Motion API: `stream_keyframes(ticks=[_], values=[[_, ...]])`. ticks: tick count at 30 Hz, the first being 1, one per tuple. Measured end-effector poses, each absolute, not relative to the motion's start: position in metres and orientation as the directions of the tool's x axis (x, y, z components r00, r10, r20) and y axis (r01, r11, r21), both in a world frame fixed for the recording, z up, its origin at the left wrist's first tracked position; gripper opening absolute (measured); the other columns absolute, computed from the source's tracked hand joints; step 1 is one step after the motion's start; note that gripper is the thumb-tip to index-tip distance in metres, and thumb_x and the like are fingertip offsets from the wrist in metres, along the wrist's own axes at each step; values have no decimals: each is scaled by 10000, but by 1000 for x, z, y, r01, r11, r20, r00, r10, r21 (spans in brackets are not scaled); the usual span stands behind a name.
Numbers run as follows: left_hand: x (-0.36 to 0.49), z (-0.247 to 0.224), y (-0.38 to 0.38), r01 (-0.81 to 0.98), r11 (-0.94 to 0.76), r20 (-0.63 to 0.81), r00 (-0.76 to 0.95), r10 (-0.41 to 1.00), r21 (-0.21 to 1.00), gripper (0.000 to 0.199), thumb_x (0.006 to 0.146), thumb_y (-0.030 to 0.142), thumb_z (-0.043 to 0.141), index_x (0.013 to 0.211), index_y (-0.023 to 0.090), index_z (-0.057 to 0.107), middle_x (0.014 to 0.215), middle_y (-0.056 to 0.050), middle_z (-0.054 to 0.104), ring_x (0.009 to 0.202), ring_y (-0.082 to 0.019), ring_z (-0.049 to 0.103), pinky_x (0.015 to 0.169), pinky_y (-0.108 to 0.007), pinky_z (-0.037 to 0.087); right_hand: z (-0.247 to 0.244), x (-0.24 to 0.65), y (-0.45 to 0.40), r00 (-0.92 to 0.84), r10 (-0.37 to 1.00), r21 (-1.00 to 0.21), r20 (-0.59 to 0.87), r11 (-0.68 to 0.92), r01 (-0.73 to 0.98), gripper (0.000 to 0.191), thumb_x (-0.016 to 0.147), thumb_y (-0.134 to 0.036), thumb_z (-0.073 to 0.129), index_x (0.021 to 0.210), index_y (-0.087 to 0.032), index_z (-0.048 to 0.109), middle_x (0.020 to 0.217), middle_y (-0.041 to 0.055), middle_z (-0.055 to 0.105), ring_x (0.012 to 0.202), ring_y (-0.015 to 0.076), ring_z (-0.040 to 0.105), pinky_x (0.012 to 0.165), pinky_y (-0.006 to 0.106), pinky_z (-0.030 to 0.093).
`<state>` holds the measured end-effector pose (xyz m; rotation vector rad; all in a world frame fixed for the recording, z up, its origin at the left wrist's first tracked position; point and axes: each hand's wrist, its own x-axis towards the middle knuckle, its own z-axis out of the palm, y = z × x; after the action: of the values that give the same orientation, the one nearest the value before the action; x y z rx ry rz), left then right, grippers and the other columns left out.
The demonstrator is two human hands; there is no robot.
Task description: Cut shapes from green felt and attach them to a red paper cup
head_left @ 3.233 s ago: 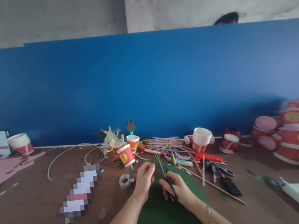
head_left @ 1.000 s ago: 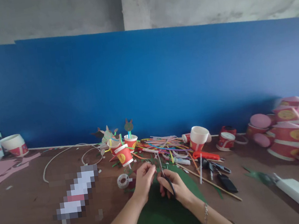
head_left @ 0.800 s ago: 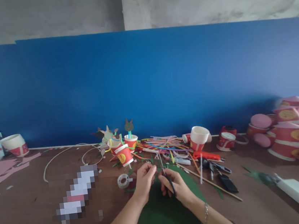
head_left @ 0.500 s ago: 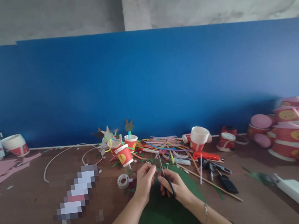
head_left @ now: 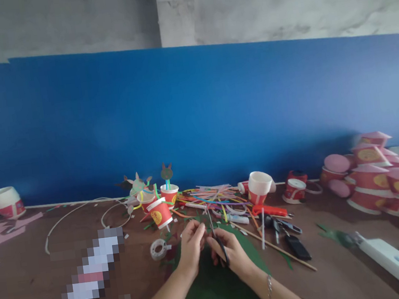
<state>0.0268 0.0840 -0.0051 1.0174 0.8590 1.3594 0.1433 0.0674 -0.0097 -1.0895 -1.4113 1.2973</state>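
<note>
Scissors with dark handles [head_left: 220, 247] are in my right hand [head_left: 231, 250], their blades pointing up and away from me. My left hand [head_left: 192, 245] is closed in a pinch just beside them; whatever sits between its fingertips is too small to make out. Beneath both hands lies a dark green sheet [head_left: 219, 295]. A roll of clear tape [head_left: 158, 249] rests left of my left hand. Beyond the hands a red and white paper cup [head_left: 159, 214] leans among other cups bearing animal-shaped paper cutouts [head_left: 166, 172].
Colourful straws and strips [head_left: 212, 197] are heaped at the back. A white cup [head_left: 260, 183], a red-handled tool [head_left: 272, 210], keys with a black fob [head_left: 297, 246] and a wooden stick lie to the right. Further right are stacked cups [head_left: 370, 179] and a power strip [head_left: 398, 258]; a blurred device [head_left: 92, 269] lies left.
The whole scene has shifted slightly left and a little down as the view turned. Both hands keep nearly the same pose, with the scissors still in my right hand.
</note>
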Motion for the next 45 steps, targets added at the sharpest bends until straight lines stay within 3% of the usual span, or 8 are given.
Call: stream_keyframes(ticks=[15, 23, 38, 45], values=[[23, -4, 88, -369, -46, 90, 104, 990, 928, 244, 758, 328, 570, 644, 160, 434, 527, 73, 377, 441, -41, 251, 420, -177, 178, -7, 144, 66, -191, 981, -998, 43, 53, 46, 351, 719, -489, 611, 692, -168, 470, 447, -63, 478, 349, 63, 443, 321, 147, 321], [20, -3, 90, -331, -36, 94, 162, 982, 943, 246, 747, 321, 564, 633, 169, 408, 501, 85, 324, 436, -46, 230, 417, -184, 165, -3, 145, 64, -196, 980, -999, 34, 42, 35, 334, 725, -472, 607, 687, -171, 468, 464, -59, 493, 372, 69, 476, 318, 139, 300], [19, -5, 92, -276, -96, 113, 46, 993, 956, 317, 764, 411, 550, 593, 160, 457, 488, 67, 369, 429, -54, 272, 427, -190, 189, -4, 147, 66, -210, 978, -997, -15, 2, 81, 351, 704, -495, 613, 702, -167, 488, 436, -65, 496, 329, 67, 447, 286, 137, 256], [19, -8, 93, -199, -109, 125, 70, 990, 974, 348, 778, 448, 533, 601, 159, 454, 527, 55, 385, 462, -67, 291, 448, -200, 203, -3, 146, 65, -220, 975, -999, 31, 39, 35, 349, 720, -497, 604, 711, -169, 487, 488, -50, 511, 392, 79, 491, 339, 152, 314]])
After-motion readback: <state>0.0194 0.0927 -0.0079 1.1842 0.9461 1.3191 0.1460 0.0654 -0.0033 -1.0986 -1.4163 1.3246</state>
